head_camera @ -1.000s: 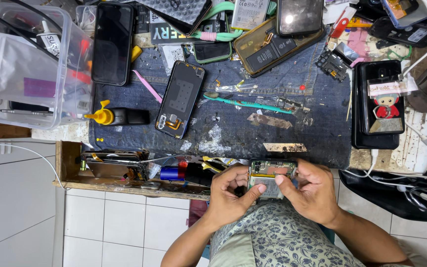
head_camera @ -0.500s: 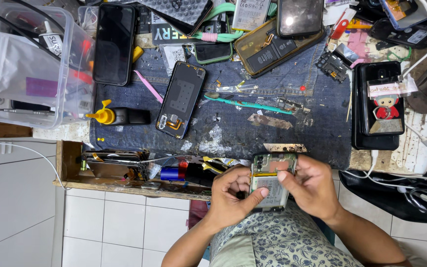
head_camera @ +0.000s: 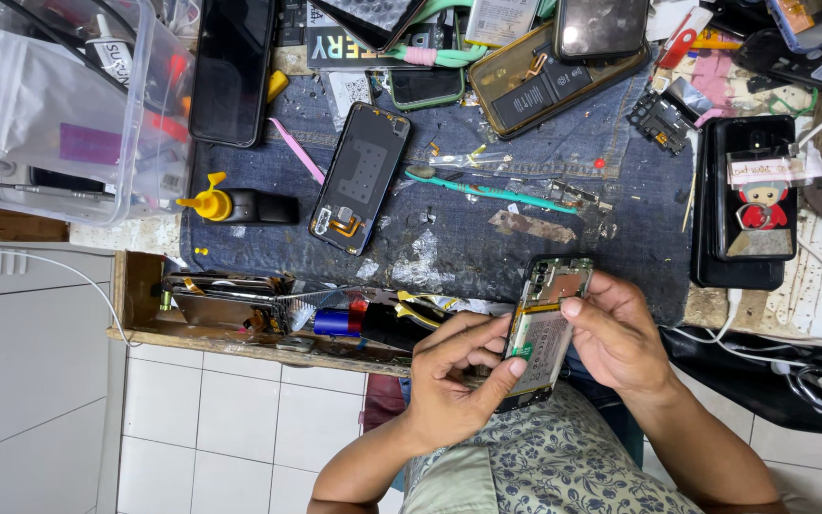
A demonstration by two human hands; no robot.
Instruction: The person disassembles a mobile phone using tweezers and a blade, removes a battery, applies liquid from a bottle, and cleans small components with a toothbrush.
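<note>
While cradling opened phone (head_camera: 546,324), left hand (head_camera: 454,385) curled, right hand (head_camera: 620,333) pinching.

**Surfaces on the repair table**

The opened phone (head_camera: 544,324) held in both hands shows bare green circuit board, dull metal shielding and a matt grey battery face. At 12 o'clock of it lies a worn blue denim cloth mat (head_camera: 449,205), rough-woven and flecked with shiny scraps. The black phone back frame (head_camera: 359,178) on it looks like matt plastic. At 10 o'clock stands a clear plastic storage box (head_camera: 59,114), glossy. The wooden table edge (head_camera: 240,345) is rough and chipped; glossy white tiles (head_camera: 192,428) lie below.
</note>
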